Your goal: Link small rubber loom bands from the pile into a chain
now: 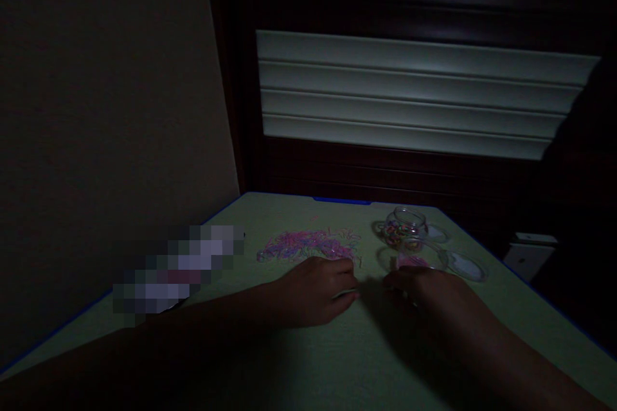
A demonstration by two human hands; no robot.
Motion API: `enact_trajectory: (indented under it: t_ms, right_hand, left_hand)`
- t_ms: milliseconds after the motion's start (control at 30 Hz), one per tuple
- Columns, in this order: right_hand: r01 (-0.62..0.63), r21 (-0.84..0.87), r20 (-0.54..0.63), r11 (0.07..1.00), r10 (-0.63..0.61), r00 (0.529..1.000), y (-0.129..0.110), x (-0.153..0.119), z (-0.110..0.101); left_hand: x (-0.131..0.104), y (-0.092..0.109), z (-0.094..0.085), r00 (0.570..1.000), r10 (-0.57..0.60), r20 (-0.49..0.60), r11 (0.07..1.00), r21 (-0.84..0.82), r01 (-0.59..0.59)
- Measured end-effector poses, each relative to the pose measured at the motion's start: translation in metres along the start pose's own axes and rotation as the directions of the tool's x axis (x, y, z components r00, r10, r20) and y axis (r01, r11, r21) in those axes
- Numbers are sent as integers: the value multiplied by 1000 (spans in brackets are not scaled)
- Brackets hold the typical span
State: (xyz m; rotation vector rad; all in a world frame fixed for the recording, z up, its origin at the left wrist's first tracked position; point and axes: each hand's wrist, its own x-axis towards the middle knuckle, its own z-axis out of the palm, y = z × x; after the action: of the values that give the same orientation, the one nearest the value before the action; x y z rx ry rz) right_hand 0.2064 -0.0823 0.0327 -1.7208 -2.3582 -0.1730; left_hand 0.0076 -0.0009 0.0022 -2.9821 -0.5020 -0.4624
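Note:
A loose pile of small pink and purple bands (308, 245), like little elastic bands, lies in the middle of the table. Just in front of its right end is my left hand (315, 292), fingers curled and closed; a thin pale edge shows between them, too dim to name. My right hand (429, 289) is closed too, fingers bent down, and what they hold, if anything, is hidden. Directly behind it stands a clear jar (427, 250) with some pink bands inside, partly covered by the hand. Another clear jar (405, 226), holding multicoloured bands, stands farther back.
Two round clear lids with white discs, the nearer lid (466, 266) and the farther lid (438, 233), lie right of the jars. A blurred-out pale object (193, 266) rests at the table's left. The green table (308, 359) has a blue edge. A white boxy item (533, 253) stands beyond its right side.

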Motion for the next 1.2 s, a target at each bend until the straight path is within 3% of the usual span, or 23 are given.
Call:
enact_trajectory:
  t_ms: [833,1200]
  right_hand:
    - [-27,61,33,998,25,999,-1,0,-2]
    - [-38,75,59,996,33,998,-2,2,-4]
  left_hand:
    - [2,1,2,999,-1,46,994,112,-4]
    - [3,6,-4,987,6,162,965,257,-48]
